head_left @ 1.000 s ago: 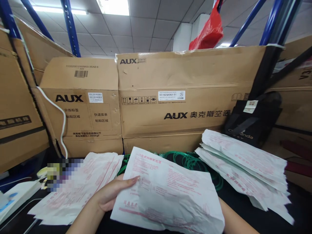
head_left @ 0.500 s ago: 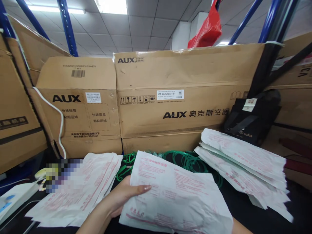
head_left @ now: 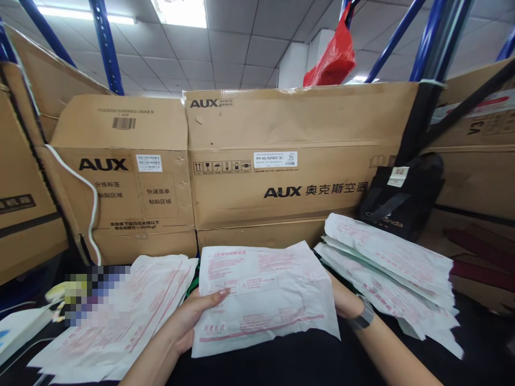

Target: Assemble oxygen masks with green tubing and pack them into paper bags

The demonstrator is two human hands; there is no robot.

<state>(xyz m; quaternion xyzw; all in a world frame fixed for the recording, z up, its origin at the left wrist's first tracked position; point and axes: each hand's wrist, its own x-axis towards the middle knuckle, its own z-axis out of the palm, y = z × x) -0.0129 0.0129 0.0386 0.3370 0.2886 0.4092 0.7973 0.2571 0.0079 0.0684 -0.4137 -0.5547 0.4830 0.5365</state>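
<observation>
A white paper packet with red print [head_left: 265,300] is held up in front of me, its printed face toward me. My left hand [head_left: 197,316] grips its left side, thumb on the front and the other fingers behind. Behind the right edge is my right hand [head_left: 340,300], with a band on the wrist; the packet hides its fingers, so their pose cannot be seen. Similar packets lie in a pile on the left [head_left: 120,321] and in another on the right [head_left: 390,262].
Large cardboard AUX boxes [head_left: 298,128] form a wall behind the black table surface [head_left: 281,364]. A black bag [head_left: 398,203] stands at the right rear. On the left are a white cable [head_left: 94,209] and a white box [head_left: 20,327]. A red plastic bag [head_left: 333,56] hangs above.
The packet has levelled out and moved slightly up and left, now covering most of the green tubing behind it. My right forearm and wrist have come into view on the right.
</observation>
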